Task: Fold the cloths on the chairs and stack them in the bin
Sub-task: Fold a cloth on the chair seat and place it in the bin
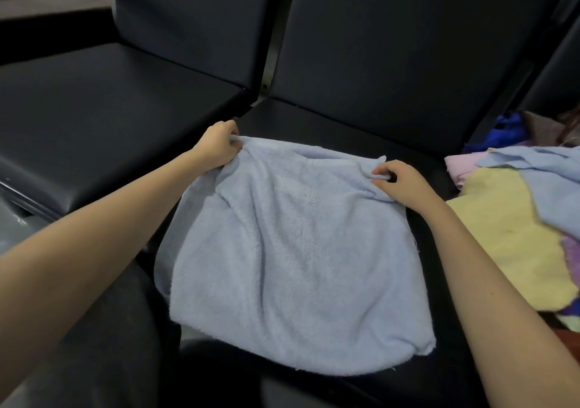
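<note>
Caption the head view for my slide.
On a black chair seat, left hand and right hand pinch far corners of a light blue towel.

Pale blue terry towel with herringbone-weave band; black vinyl chairs; pile beside: pale yellow cloth, pink cloth, royal blue cloth.

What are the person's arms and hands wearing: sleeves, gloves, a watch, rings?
Nothing that shows. The left hand and right hand are bare and ungloved. The left forearm and right forearm are uncovered to the picture's edge. No sleeve, watch, bracelet or ring is in view.
</note>
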Available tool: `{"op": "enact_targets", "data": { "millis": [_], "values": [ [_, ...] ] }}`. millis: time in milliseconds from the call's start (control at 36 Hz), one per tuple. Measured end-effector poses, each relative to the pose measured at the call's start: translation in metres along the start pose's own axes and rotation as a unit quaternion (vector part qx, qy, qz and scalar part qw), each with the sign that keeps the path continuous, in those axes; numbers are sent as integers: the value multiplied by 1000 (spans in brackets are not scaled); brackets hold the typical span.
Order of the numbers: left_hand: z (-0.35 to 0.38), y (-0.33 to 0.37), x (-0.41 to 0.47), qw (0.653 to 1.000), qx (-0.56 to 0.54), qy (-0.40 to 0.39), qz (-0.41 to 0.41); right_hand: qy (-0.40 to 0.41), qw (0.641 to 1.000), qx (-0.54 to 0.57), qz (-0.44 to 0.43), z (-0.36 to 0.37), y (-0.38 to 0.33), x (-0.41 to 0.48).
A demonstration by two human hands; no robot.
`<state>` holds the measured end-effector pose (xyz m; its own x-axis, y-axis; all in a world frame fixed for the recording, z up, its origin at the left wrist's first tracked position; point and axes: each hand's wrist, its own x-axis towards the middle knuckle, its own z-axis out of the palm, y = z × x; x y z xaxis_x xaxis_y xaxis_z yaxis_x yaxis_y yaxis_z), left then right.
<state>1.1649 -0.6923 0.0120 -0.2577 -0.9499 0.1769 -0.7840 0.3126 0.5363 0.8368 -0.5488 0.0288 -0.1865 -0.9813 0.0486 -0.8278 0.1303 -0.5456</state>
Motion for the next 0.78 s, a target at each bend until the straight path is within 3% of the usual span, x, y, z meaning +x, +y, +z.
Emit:
{"op": "enact_targets", "data": {
  "millis": [222, 639, 778],
  "values": [
    [1, -2, 0, 1000, 0, 1, 6, 21, 999, -27, -17, 0, 6, 2],
    [0, -2, -1, 1000, -4, -5, 3, -54, 993, -106, 13, -9, -1, 7],
    [0, -1, -2, 1000, -10, -6, 1, 20, 999, -18, 23, -10, -4, 3]
  ]
}}
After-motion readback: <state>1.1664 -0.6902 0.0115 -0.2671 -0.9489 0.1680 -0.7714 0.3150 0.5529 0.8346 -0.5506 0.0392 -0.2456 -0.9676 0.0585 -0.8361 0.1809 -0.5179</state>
